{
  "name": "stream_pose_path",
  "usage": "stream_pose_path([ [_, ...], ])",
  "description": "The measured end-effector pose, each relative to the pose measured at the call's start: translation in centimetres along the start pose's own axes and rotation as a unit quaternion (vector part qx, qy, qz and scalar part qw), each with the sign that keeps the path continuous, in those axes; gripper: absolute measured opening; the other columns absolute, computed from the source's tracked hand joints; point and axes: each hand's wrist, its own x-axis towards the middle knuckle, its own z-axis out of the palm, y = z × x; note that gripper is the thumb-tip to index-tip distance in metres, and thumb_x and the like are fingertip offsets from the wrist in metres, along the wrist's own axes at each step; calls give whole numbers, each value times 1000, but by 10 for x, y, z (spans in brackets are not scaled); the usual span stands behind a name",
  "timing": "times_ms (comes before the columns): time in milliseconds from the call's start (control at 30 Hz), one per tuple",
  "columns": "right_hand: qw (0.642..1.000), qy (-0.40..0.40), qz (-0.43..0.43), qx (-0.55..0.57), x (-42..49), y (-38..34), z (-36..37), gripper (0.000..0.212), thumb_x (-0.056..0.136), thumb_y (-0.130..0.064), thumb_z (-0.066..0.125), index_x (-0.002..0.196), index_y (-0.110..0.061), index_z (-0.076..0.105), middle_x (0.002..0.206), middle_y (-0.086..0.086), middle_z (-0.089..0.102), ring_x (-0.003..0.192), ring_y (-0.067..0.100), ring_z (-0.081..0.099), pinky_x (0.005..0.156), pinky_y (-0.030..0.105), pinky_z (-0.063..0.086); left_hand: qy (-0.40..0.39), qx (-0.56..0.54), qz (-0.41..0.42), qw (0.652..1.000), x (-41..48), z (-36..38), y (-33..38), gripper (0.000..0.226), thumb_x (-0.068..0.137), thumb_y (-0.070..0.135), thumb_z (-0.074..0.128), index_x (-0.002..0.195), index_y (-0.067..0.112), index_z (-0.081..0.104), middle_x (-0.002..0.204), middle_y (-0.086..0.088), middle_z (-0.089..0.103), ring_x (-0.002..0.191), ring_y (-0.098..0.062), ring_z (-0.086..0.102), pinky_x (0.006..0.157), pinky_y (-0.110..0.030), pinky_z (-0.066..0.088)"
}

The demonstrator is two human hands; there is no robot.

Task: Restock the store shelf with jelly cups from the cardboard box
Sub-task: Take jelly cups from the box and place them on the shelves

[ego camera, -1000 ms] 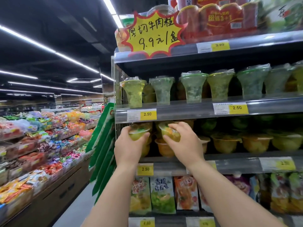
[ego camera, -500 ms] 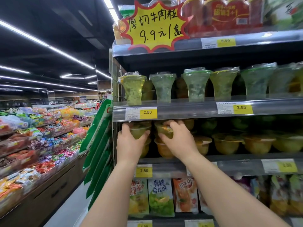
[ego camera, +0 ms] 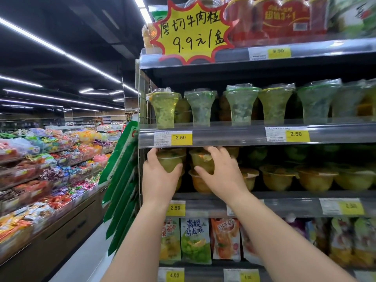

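Observation:
My left hand (ego camera: 159,178) grips a green jelly cup (ego camera: 170,162) at the left end of the middle shelf (ego camera: 284,195). My right hand (ego camera: 220,176) grips a yellow-orange jelly cup (ego camera: 201,161) just to its right. Both cups sit on top of lower cups (ego camera: 200,185) inside the shelf bay, under the shelf rail above. More bowl-shaped jelly cups (ego camera: 278,178) line the same shelf to the right. The cardboard box is not in view.
Tall green jelly cups (ego camera: 201,108) fill the shelf above, with 2.50 price tags (ego camera: 181,137) on the rail. Pouches (ego camera: 195,241) hang below. Green bags (ego camera: 120,180) hang off the shelf's left end. A candy display (ego camera: 40,169) runs along the aisle at left.
Both hands have pushed their cups further back and up into the shelf bay, onto the lower cups. The view has tilted slightly upward.

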Motion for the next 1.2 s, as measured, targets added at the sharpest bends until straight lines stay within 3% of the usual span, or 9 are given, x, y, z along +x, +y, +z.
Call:
stream_pose_path([
  [133,997,47,-53,4,-27,14,-6,47,88,-38,59,131,-22,48,138,-3,45,134,21,32,111,35,29,56,23,11,998,-32,2,-2,67,82,30,67,136,25,28,138,-11,30,124,-29,35,101,-42,39],
  [267,990,107,-92,27,-65,37,-9,22,87,-25,63,107,-16,63,105,-2,62,103,15,54,91,24,42,94,45,76,992,-72,23,-6,37,84,25,64,115,18,45,119,-8,40,111,-22,37,91,-33,37],
  [367,992,71,-73,71,-91,59,-9,8,88,-19,62,92,-14,66,85,-3,66,79,12,60,69,25,50,27,64,90,994,-95,45,-13,11,88,28,60,85,17,56,86,0,60,83,-17,55,72,-32,45],
  [567,993,11,10,116,-152,122,3,6,88,-17,61,87,-15,66,71,-11,61,66,6,58,61,21,47,-87,72,27,993,-156,90,-42,22,90,33,58,73,19,59,62,12,57,57,1,52,53,-10,39],
  [733,982,-71,120,124,-232,180,31,6,90,-21,61,85,-19,64,68,-8,61,64,5,57,57,15,45,-160,61,-55,984,-224,127,-106,36,92,37,56,66,12,54,59,-5,59,55,-16,53,54,-31,40],
  [833,956,-127,227,132,-305,224,70,14,89,-21,61,77,-28,58,63,-13,53,60,1,50,55,11,39,-207,68,-110,970,-281,155,-171,41,92,38,55,61,11,49,58,-10,58,55,-21,51,54,-32,38],
  [967,903,-150,382,126,-422,290,130,26,88,-22,60,67,-37,54,57,-13,51,55,3,48,58,23,41,-309,95,-190,927,-369,189,-277,44,92,39,54,60,8,48,60,-14,59,61,-29,56,60,-40,43],
  [1100,830,-153,521,126,-542,348,178,15,86,-17,64,74,-26,62,59,-6,59,59,10,58,63,29,47,-403,115,-257,871,-466,213,-375,43,89,43,55,65,7,52,62,-16,61,66,-31,61,70,-38,49],
  [1200,760,-168,613,138,-629,379,209,19,83,-2,63,73,-18,58,55,-5,57,46,-1,55,59,23,48,-488,157,-301,804,-543,224,-444,33,83,43,58,72,12,56,67,-11,66,71,-28,65,71,-34,50],
])
